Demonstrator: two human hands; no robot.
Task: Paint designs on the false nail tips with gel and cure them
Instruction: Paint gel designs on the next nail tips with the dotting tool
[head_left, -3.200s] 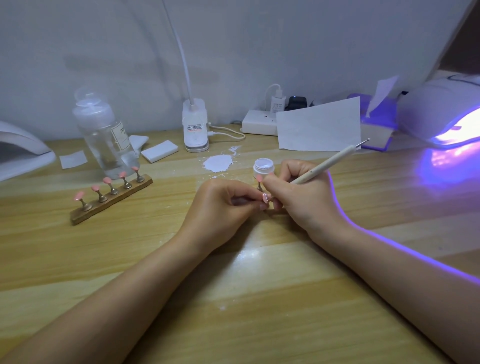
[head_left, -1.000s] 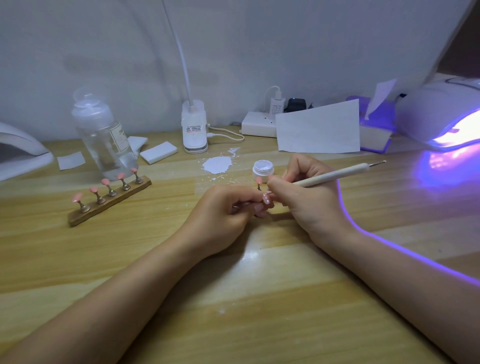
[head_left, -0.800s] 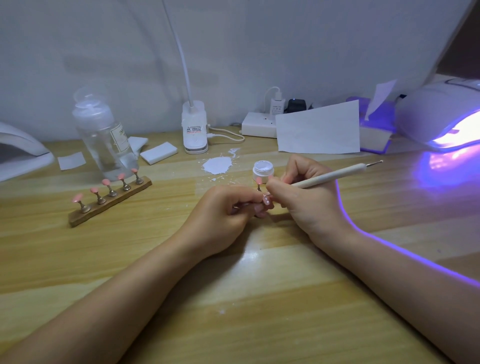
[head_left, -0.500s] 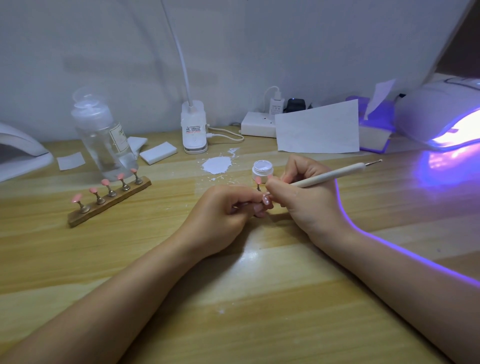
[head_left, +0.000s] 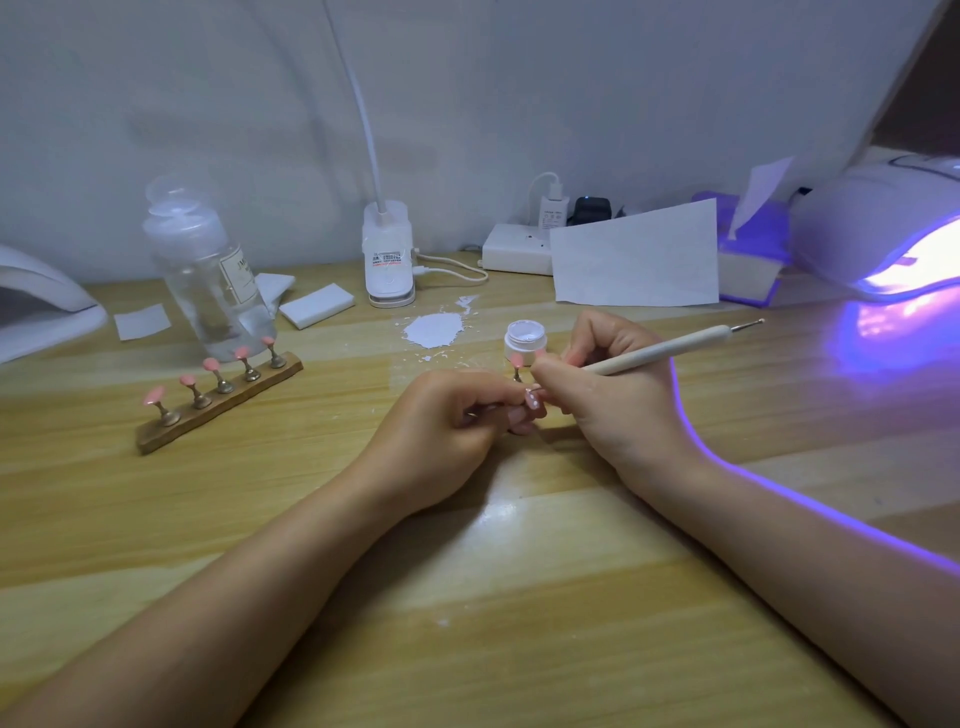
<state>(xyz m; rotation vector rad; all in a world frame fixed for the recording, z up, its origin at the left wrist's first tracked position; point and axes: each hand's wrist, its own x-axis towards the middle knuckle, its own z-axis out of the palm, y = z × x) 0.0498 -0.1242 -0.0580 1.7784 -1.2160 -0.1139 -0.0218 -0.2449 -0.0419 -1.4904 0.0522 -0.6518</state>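
Nail tip (head_left: 533, 400), pink with small white dots: pinched at the left hand's (head_left: 441, 431) fingertips, just in front of the right thumb. Its long axis seems to run away from the person, free end toward the gel pot (head_left: 525, 340); too small to be sure.

Right hand (head_left: 613, 400): fingers curled around the dotting pen (head_left: 660, 356), in a writing grip. Pen's long axis slants up and right; the metal ball end points off toward the lit curing lamp (head_left: 883, 239). The working end is hidden behind the thumb, so contact with the tip cannot be told.

A second pink tip on a stand (head_left: 517, 366) sits just beyond the fingertips, touching or nearly touching the pot in this view.

Risks, as judged:
- Wet dots smear if a left fingertip slides onto the painted face, the pinch being so close.
- Knuckles could knock the small stand or pot when reaching for gel.
- Lamp light spills along the right forearm; stray light might thicken open gel.

Farther left of the left hand: wooden holder (head_left: 218, 402) with five pink tips, apparently unpainted. White spill (head_left: 434, 330) beyond the knuckles.
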